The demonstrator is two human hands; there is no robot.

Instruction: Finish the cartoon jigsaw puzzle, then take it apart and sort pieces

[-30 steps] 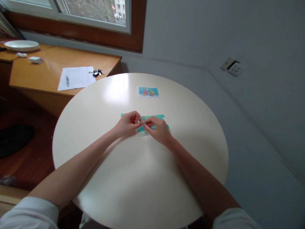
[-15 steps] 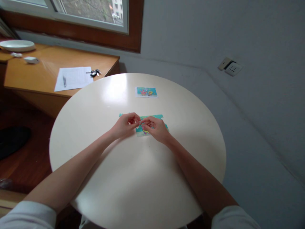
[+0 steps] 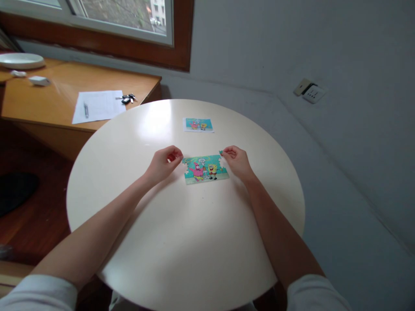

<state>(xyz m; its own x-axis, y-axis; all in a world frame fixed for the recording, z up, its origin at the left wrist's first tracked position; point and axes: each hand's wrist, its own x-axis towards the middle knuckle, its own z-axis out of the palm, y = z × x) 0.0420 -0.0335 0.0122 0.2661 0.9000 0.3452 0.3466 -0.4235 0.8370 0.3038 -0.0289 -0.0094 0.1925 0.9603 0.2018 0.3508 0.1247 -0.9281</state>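
A jigsaw puzzle (image 3: 207, 169) with cartoon figures on teal lies in front of me, with notched gaps at its left and right edges. In my right hand (image 3: 238, 163), thumb and finger pinch a small teal puzzle piece (image 3: 221, 152) at the puzzle's upper right corner. My left hand (image 3: 164, 163) is closed in a pinch at the upper left corner; whatever is between those fingertips is too small to make out.
A picture card (image 3: 199, 125) with the same scene lies farther back on the round white table (image 3: 181, 242). Left of it, a wooden desk (image 3: 58, 101) bears paper (image 3: 100, 106), a pen (image 3: 86, 110), keys (image 3: 128, 99) and a white dish (image 3: 21, 61).
My hands have drawn apart from over the puzzle. The right went right with a teal piece and the left shifted slightly left, so the pictured figures now show.
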